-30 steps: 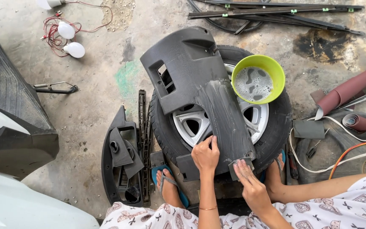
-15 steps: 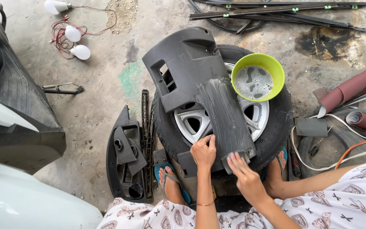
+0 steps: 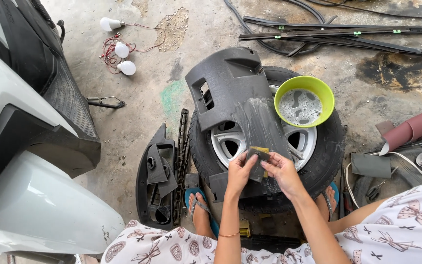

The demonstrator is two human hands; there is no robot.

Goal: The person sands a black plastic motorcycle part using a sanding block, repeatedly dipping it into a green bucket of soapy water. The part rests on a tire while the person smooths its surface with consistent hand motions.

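Sandpaper pad (image 3: 259, 164) is what you've got in both hands here: a small dark sheet folded over something yellowish, held right above the lower end of the grey plastic panel (image 3: 235, 98). Your left hand (image 3: 240, 173) has its fingers curled onto the pad's left edge, and your right hand (image 3: 282, 171) pinches the right side, fingers closed on it too. The panel looks wet and scuffed down its narrow tongue, with a milky smear near the middle.

Taking the wheel (image 3: 269, 142) as your landmark: the panel lies across the top of it, and the green bowl (image 3: 305, 100) of foamy water sits on its upper right, touching the panel's edge. Left of the wheel, another black trim piece (image 3: 159, 181) lies on the concrete. Right of it you've got rolls of reddish abrasive paper (image 3: 416, 129) and some cables. Beyond the wheel, long black strips (image 3: 338, 34). Far left, bulbs on wires (image 3: 120, 49) and a white scooter body (image 3: 30, 195). Your sandalled feet are tucked against the tyre's near side.
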